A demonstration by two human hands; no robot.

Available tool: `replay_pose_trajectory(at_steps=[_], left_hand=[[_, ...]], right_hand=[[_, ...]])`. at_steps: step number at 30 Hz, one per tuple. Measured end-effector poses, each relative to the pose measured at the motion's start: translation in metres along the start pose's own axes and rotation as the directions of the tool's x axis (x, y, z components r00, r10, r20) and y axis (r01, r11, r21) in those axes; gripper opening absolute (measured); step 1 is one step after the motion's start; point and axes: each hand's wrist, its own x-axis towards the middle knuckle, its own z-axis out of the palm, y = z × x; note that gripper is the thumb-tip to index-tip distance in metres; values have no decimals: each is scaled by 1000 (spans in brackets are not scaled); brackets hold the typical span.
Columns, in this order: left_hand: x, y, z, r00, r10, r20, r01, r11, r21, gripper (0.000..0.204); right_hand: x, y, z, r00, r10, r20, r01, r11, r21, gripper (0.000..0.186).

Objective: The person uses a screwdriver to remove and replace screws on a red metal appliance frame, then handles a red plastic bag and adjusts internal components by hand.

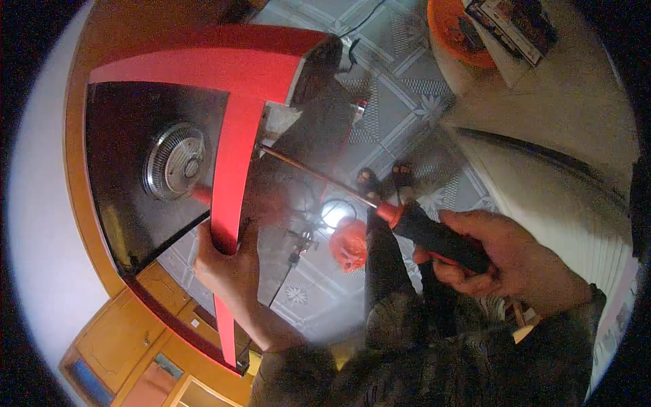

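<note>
A gas stove [122, 169] with a dark top and red edging is tipped on its side at the left. Its round silver burner [178, 161] faces left. My left hand [227, 275] is wrapped around the stove's red front panel [234, 156], thumb on one face and fingers on the other. In my right hand [508, 254] is a screwdriver with a black and red handle [441, 237]. Its long metal shaft [315, 173] points up and left, with the tip at the underside, just right of the panel. Whether the tip sits in a screw cannot be made out.
Patterned tiles [400, 88] cover the floor. Below the stove are a bright lamp [336, 214] and an orange-red bag [349, 245]. My feet [383, 180] are close by. Wooden cabinets [129, 325] stand lower left; an orange basin [456, 41] is upper right.
</note>
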Motion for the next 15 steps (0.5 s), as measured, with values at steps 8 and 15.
replay_pose_trajectory(at_steps=[8,15], left_hand=[[-1,-4,-3,1000,-1,-2,1,1000,-15,38],[3,-3,-8,999,23,-22,-23,1000,0,33]], right_hand=[[-8,14,12,476,-855,206,619,159,-769,47],[-25,4,36,808,-590,6,401,541,-739,39]])
